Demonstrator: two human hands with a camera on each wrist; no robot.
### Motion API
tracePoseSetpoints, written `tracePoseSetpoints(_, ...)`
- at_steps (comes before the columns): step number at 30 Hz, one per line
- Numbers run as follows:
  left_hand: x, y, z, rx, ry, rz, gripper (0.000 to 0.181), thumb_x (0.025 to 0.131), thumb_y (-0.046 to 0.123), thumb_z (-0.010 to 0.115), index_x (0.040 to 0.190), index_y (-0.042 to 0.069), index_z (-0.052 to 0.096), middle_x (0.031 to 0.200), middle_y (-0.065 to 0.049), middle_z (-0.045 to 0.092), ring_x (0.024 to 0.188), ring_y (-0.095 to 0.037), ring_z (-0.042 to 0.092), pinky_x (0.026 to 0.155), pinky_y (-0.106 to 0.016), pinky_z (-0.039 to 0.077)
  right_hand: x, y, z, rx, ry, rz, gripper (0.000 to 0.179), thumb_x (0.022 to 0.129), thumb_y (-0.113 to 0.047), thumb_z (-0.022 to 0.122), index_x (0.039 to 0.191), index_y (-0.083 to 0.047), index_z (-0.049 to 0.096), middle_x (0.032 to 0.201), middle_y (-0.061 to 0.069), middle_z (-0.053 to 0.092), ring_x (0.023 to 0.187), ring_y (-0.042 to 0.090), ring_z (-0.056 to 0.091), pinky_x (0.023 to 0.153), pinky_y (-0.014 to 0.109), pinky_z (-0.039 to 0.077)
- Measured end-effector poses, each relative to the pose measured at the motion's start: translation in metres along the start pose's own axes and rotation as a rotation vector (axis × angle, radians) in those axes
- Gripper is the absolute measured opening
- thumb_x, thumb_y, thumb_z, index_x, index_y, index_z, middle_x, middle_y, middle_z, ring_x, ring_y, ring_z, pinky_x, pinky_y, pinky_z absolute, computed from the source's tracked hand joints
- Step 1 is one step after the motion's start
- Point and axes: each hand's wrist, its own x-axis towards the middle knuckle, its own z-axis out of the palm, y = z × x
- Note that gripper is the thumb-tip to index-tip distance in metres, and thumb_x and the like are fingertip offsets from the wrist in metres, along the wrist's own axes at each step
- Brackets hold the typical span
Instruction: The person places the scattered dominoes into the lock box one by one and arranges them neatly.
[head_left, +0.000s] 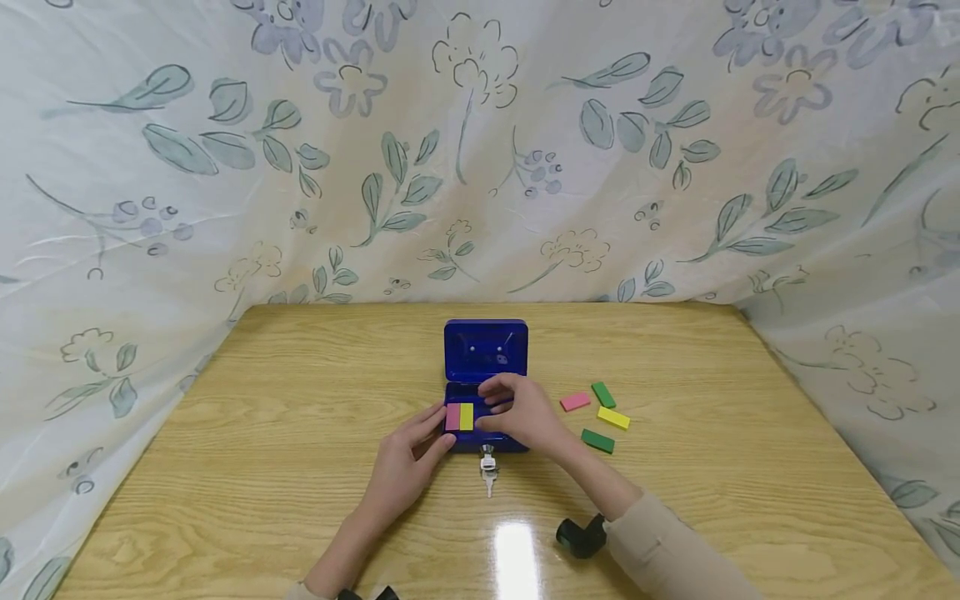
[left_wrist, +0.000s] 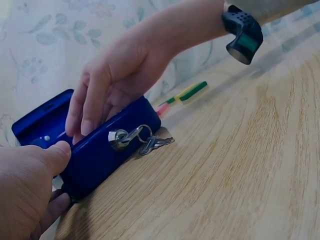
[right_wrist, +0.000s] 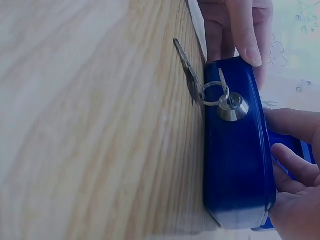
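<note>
A blue metal cash box (head_left: 508, 446) stands with its lid (head_left: 486, 343) raised at the back. Inside, at the left end, a pink block (head_left: 453, 417) and a yellow block (head_left: 467, 417) lie side by side. My left hand (head_left: 402, 467) holds the box by its left end, the thumb on the front corner of the rim. Over the right part of the box is my right hand (head_left: 531, 414), its fingers reaching inside with thumb and forefinger apart; no block shows between them. Keys (right_wrist: 186, 67) on a ring hang from the lock (right_wrist: 233, 107) in the front wall.
Right of the box lie a pink block (head_left: 575, 402), a green block (head_left: 603, 394), a yellow block (head_left: 613, 417) and a second green block (head_left: 597, 441). Everything rests on a wooden table (head_left: 315, 375), with a flowered cloth (head_left: 480, 208) hanging behind it.
</note>
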Motion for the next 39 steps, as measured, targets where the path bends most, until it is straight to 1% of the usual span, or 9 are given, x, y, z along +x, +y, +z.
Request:
tracePoseSetpoints(6,-0.001,0.0,0.0,0.006,-0.003,-0.011,0.044,0.095,0.018,0.069,0.135,0.005,0.06,0.14,-0.005,0.055,0.128,-0.02,0.049,0.101,-0.035,0.045,-0.004,0.0,-0.005,-0.007,-0.008,0.023,0.039,0.079,-0.01,0.083,0.115,-0.006,0.067,0.112,0.009,0.066,0.099,0.021,0.063,0.086,0.036,0.056)
tracePoseSetpoints(12,-0.001,0.001,0.001,0.007,0.003,-0.015,0.044,0.094,0.017,0.069,0.135,0.005,0.06,0.139,-0.005,0.055,0.128,-0.021,0.05,0.101,-0.036,0.045,-0.007,-0.002,-0.009,-0.02,-0.02,0.029,0.039,0.079,-0.009,0.084,0.114,-0.004,0.068,0.111,0.009,0.066,0.098,0.022,0.063,0.086,0.035,0.055)
tracePoseSetpoints(20,-0.001,0.002,0.0,0.022,-0.001,-0.033,0.044,0.095,0.02,0.069,0.136,0.007,0.06,0.14,-0.004,0.055,0.129,-0.021,0.049,0.101,-0.037,0.045,-0.011,0.0,-0.013,0.013,-0.031,0.033,0.038,0.081,-0.009,0.082,0.115,-0.005,0.067,0.113,0.009,0.065,0.1,0.022,0.062,0.086,0.036,0.056)
tracePoseSetpoints(27,0.0,0.002,0.0,0.008,0.008,-0.024,0.044,0.094,0.017,0.07,0.135,0.005,0.061,0.139,-0.006,0.056,0.128,-0.022,0.05,0.1,-0.036,0.046,-0.014,0.001,-0.019,0.047,-0.016,0.023,0.036,0.081,-0.008,0.082,0.114,-0.007,0.068,0.114,0.009,0.066,0.103,0.024,0.061,0.086,0.036,0.055)
tracePoseSetpoints(32,0.0,0.002,0.0,0.022,0.006,-0.028,0.044,0.094,0.019,0.069,0.135,0.006,0.06,0.14,-0.005,0.055,0.128,-0.022,0.05,0.1,-0.037,0.046,-0.017,0.003,-0.027,0.085,-0.014,0.027,0.036,0.082,-0.007,0.081,0.115,-0.007,0.068,0.116,0.01,0.065,0.105,0.026,0.06,0.088,0.038,0.054)
tracePoseSetpoints(37,0.001,0.001,0.0,0.028,0.013,-0.013,0.044,0.094,0.019,0.069,0.135,0.005,0.061,0.139,-0.006,0.056,0.128,-0.022,0.05,0.099,-0.037,0.046,-0.02,0.003,-0.037,0.097,0.023,0.073,0.038,0.081,-0.01,0.082,0.116,-0.009,0.069,0.117,0.008,0.066,0.107,0.024,0.06,0.089,0.037,0.054)
tracePoseSetpoints(39,0.001,0.002,0.0,0.028,0.013,-0.011,0.044,0.094,0.02,0.069,0.135,0.005,0.061,0.139,-0.006,0.056,0.128,-0.022,0.05,0.099,-0.037,0.046,-0.022,0.002,-0.041,0.107,0.041,0.079,0.039,0.081,-0.01,0.083,0.117,-0.008,0.069,0.117,0.008,0.066,0.108,0.025,0.06,0.09,0.037,0.054)
